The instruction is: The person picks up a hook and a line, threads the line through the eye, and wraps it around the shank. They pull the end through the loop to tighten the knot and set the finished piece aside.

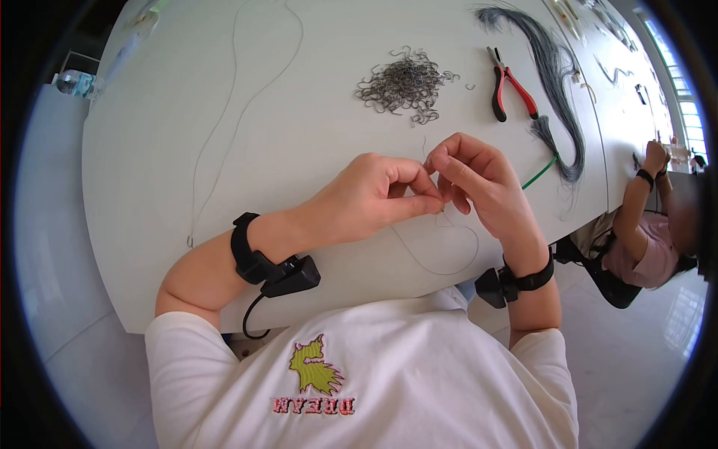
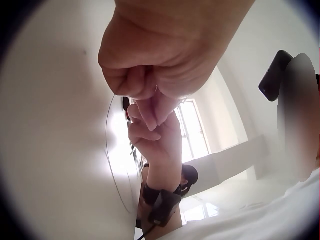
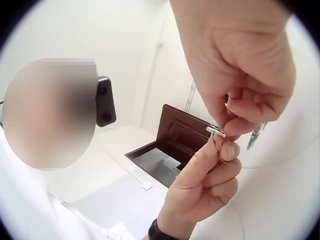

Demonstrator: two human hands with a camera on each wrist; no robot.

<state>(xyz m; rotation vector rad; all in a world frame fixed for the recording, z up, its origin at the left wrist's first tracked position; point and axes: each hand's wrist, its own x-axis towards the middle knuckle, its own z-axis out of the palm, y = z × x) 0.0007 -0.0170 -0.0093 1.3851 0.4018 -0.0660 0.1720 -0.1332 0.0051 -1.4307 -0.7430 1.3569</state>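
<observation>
Pinched piece partly hidden, wearer's head blurred

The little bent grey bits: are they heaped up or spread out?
Mostly heaped: the little bent grey bits lie over one another in a pile, though one stray bit lies apart.

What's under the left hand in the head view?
The table shows around the left hand, and a thin line loops past its thumb. Whatever lies directly beneath the hand is covered.

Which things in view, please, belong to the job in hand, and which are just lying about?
Job in hand: thin looped line; small shiny piece, pinched; probably hook-shaped pieces and grey strands, as supplies.

Apparently lying about: red-handled pliers, unheld; clear bottle.
</observation>
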